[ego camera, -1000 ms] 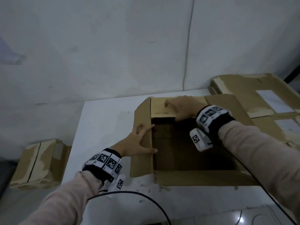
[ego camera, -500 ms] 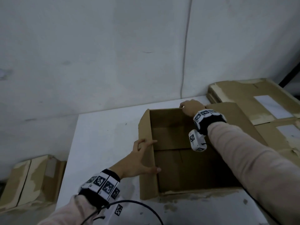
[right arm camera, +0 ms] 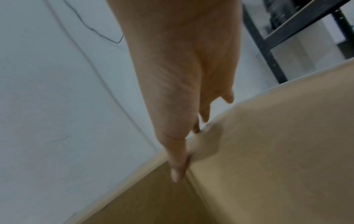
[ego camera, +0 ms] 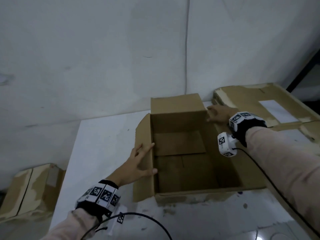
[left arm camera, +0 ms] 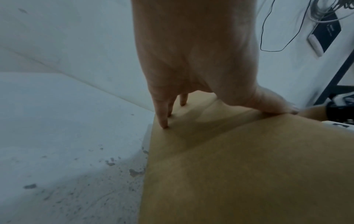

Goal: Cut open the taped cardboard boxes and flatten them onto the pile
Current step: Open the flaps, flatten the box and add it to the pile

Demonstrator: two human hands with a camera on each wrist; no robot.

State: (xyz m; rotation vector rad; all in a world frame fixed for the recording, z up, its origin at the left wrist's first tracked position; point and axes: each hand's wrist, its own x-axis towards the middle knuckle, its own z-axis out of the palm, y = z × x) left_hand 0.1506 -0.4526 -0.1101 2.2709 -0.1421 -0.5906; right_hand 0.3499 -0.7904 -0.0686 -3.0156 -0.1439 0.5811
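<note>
The box [ego camera: 181, 153] now stands open and upright on the white table [ego camera: 103, 144]; a second ago it was lower, its far flap folded in. My left hand [ego camera: 136, 163] presses the left flap with straight fingers, my right hand [ego camera: 219, 113] touches the far corner, fingers straight. Flattening can begin.

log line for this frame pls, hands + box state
box: open, upright on table, not flattened | left hand: flat on left flap | right hand: at far right corner, fingers straight | pile: right of box

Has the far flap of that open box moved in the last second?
Yes. The far flap has swung from folded over the opening to upright toward the wall; the right hand touches its corner.
</note>
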